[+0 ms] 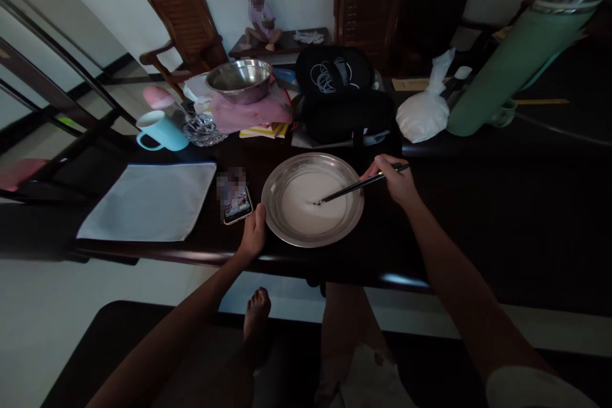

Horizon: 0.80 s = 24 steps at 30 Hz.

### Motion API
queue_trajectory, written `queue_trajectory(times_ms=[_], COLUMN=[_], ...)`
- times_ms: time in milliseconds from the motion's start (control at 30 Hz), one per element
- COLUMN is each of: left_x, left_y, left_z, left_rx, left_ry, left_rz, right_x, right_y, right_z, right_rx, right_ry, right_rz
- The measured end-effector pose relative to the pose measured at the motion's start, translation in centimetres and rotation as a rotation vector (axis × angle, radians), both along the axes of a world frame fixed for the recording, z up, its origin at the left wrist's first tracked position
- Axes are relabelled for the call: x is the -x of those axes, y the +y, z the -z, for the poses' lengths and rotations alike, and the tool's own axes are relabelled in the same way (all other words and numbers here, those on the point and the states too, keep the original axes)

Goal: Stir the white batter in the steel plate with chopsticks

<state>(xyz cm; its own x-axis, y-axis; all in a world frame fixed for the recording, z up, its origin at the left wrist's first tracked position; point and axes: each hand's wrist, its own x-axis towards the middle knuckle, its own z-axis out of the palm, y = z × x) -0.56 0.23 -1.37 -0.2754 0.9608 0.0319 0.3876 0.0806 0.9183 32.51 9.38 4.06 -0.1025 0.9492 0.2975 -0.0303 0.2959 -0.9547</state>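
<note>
As dark chopsticks (351,188) are grasped near their upper ends by the right hand (396,182), that grip closed around them, their tips are dipped into the middle of a white mixture (303,215) in a wide metal basin (271,207), set near the front edge of a dark worktop (382,239). The basin's left rim is met by the left hand (253,233); whether it is clasped or merely braced cannot be told, the fingers being partly hidden. For stirring, apparently the step in hand, the basin would best be steadied at that rim and the tips drawn slowly along the bottom and out to the wall, so that lumps are loosened; by brisk strokes, liquid could be sent over so low a side.

Just left of the basin, a lit phone (239,209) is exposed to any splash, with a pale pouch (148,204) laid flat beside it. Farther back, a light-blue mug (167,132) is placed next to a glass dish (205,132), the contents of neither made out. A knotted plastic bag (421,118), seemingly filled with white powder, is set beside a tall green flask (516,67). A steel bowl (246,94) is perched on pink fabric (243,118), left of a black bag (351,116). At the wall, a seated person (261,16) is framed between wooden chairs (182,16).
</note>
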Motion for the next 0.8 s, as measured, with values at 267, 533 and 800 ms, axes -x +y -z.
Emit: queue_trajectory(times_ms=[267, 533, 800], left_x=[0.07, -0.09, 0.02], left_y=[0.01, 0.01, 0.03], left_z=[-0.04, -0.27, -0.11], left_rx=[0.0, -0.014, -0.026], left_ry=[0.011, 0.011, 0.011], left_rz=[0.03, 0.049, 0.052], right_x=[0.03, 0.11, -0.33], right_y=[-0.22, -0.36, -0.14], right_z=[-0.32, -0.44, -0.49], right_rx=[-0.004, -0.008, -0.004], right_ry=[-0.089, -0.086, -0.047], right_rz=[-0.062, -0.088, 0.0])
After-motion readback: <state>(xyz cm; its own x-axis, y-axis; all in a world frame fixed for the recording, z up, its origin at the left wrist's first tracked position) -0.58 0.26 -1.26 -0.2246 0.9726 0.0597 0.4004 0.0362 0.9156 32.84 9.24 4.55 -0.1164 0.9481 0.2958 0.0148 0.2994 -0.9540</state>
